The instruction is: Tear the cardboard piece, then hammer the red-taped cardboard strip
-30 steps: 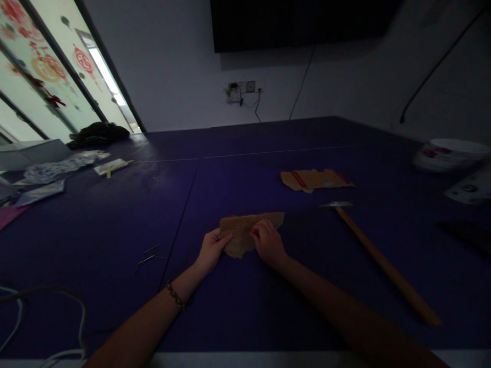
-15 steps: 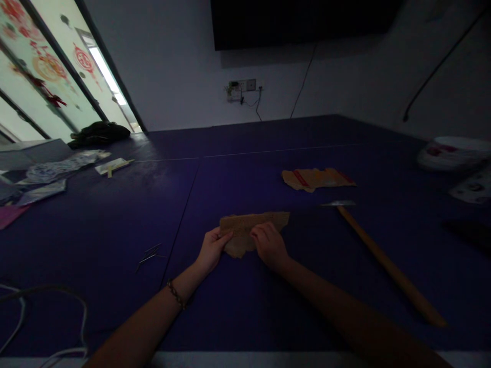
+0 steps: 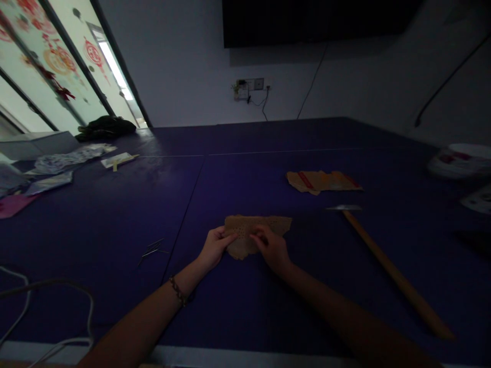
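A torn piece of brown cardboard [image 3: 241, 247] with rows of small dark holes or dots is held above the purple table. My left hand [image 3: 215, 246] pinches its left end, thumb in front and fingers behind. Over the front of the cardboard, my right hand [image 3: 271, 249] has its thumb and fingertips drawn together in a pinch. Whatever lies between those fingertips is too small and dark to make out. Several thin metal nails or pins [image 3: 152, 249] lie on the table left of my left hand.
A hammer with a long wooden handle [image 3: 397, 276] lies at the right. Behind it rests another torn cardboard piece [image 3: 324, 182] with red stripes. White cables [image 3: 90, 312] curl at the lower left. Papers and bags [image 3: 57, 163] sit at far left, a white tub [image 3: 460, 161] at far right.
The view has shifted slightly. The cardboard's face has tilted more toward me, showing its dots. My right thumb and fingers have moved a little apart from the fist-like pose, still pinched.
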### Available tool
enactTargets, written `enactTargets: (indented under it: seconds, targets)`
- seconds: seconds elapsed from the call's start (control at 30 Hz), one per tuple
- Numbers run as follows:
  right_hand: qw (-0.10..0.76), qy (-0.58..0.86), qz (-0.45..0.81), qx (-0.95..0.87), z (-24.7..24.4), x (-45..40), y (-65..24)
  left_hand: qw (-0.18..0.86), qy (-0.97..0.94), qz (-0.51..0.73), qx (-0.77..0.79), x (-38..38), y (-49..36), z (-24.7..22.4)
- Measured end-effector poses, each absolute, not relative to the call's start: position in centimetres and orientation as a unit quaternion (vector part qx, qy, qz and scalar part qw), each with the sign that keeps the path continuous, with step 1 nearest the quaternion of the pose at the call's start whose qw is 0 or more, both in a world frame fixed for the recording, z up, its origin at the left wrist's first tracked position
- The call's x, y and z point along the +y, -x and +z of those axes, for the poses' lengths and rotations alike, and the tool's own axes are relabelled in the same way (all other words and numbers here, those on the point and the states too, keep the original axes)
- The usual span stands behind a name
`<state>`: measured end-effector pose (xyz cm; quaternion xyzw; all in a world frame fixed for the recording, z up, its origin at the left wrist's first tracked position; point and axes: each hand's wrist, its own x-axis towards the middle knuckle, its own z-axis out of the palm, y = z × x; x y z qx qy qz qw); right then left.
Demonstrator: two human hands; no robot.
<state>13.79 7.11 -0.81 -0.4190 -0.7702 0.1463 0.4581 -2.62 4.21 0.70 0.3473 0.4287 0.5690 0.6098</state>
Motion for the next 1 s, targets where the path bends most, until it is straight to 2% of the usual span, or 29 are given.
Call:
enactTargets:
  seconds: [0.3, 0.53, 1.0]
  targets:
    - [0.429, 0.431, 0.091, -0.789, -0.82, 6.97, -13.77, 0.582, -0.411, 0.542, 0.445, 3.90, 2.64, 0.64]
    - [0.408, 0.376, 0.074, -0.829, -0.69, 6.70, -13.67, 0.558, -0.380, 0.573, 0.465, 4.10, 2.77, 0.49]
    - [0.425, 0.322, 0.031, -0.846, -0.63, 6.32, -13.99, 0.584, -0.353, 0.572, 0.455, 3.83, 2.44, 0.63]
